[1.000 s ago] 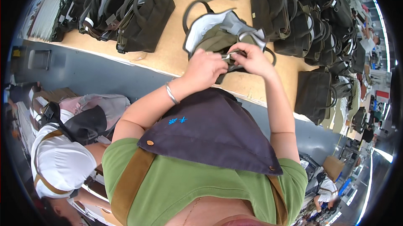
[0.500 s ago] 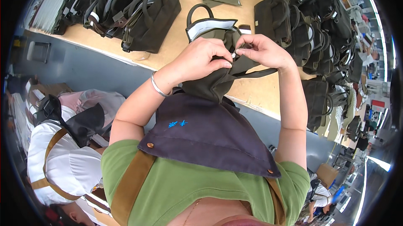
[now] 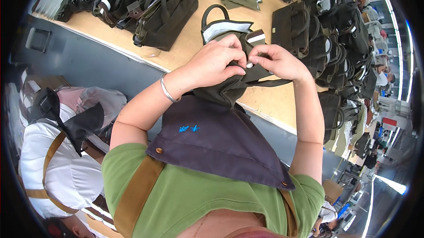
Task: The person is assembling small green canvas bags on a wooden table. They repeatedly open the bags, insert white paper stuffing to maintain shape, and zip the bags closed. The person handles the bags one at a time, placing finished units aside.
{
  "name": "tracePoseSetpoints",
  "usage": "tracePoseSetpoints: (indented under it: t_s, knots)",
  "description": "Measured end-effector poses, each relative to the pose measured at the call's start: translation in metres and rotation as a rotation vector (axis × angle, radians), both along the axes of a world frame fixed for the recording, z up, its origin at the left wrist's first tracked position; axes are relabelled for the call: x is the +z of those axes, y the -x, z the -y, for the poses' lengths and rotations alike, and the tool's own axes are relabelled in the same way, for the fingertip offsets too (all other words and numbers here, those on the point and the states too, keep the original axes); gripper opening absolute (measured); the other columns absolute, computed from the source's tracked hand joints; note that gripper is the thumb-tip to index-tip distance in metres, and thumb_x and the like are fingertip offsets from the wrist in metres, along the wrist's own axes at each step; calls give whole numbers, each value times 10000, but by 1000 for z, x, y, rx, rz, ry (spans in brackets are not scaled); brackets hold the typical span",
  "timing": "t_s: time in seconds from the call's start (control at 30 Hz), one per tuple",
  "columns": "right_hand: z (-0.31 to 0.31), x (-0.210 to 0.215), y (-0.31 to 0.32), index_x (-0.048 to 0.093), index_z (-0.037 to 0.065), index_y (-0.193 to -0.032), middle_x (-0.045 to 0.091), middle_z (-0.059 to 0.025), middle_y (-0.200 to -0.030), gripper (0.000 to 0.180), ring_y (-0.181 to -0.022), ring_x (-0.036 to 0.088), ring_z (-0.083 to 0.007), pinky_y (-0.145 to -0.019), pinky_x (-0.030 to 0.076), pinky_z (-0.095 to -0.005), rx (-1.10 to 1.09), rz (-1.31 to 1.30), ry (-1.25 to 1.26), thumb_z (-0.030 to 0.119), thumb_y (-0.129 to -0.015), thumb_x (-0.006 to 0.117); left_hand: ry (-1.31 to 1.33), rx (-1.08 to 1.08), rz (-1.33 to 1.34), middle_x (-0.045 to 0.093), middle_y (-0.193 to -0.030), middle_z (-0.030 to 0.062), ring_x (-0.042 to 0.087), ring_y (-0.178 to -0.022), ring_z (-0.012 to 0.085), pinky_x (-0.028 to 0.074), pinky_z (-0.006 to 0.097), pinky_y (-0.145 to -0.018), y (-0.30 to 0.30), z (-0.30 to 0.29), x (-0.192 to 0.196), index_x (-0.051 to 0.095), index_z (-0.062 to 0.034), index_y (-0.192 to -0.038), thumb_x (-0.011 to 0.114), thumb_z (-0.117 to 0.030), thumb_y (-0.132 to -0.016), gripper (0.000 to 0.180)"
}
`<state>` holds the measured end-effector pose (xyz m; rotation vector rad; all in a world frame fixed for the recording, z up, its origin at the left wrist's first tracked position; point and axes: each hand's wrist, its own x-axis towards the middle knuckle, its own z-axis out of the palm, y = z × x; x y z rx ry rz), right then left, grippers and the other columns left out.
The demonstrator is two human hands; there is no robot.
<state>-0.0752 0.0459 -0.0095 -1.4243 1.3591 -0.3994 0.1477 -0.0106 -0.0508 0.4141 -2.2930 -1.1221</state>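
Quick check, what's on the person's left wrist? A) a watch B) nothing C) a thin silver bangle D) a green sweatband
C: a thin silver bangle circles the wrist just below the left hand, which grips the dark green bag together with the right hand.

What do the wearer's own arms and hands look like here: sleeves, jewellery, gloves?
Both forearms are bare, with no gloves on the left hand or the right hand. Short green sleeves end at the upper arms. A thin silver bangle circles the left wrist. No rings or watch can be made out. A dark bib with tan straps covers the chest.
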Motion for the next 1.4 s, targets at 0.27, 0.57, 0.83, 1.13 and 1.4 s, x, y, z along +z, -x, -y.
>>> tracePoseSetpoints:
  t_s: [0.27,0.57,0.83,1.13,1.4]
  knots:
    - [-5,-6,-6,661,7,-995,646,1,-765,133,-711,522,-66,-654,441,-240,-14,-30,85,114,-924,629,-109,-109,163,626,-947,62,613,-854,253,422,384,-798,-2,6,0,621,-69,-863,704,-159,-830,127]
    - [-7,20,-2,620,13,-948,613,-35,-748,95,-701,492,-84,-652,428,-261,46,-108,160,102,-936,588,-97,-76,-31,603,-997,29,565,-958,196,331,349,-903,17,-5,-9,620,-97,-873,720,-195,-832,146]
    - [-29,9,9,634,22,-954,540,17,-684,83,-619,423,-46,-544,361,-241,-53,-114,-16,0,-889,587,-127,-195,50,677,-898,96,658,-812,271,506,380,-754,22,4,-16,622,-22,-844,733,-151,-810,174]
    - [-33,17,-11,620,23,-936,511,30,-628,52,-530,454,-44,-482,364,-243,-193,-163,-65,63,-910,599,-101,-234,143,621,-889,73,626,-851,245,485,374,-757,20,8,-12,673,-60,-889,752,-189,-795,178]
    - [-33,17,-19,605,19,-936,530,-42,-599,121,-523,474,-115,-507,395,-293,-139,-440,130,138,-917,612,-62,-162,-13,649,-969,60,622,-885,231,448,368,-801,18,5,-21,675,-79,-839,755,-172,-789,133]
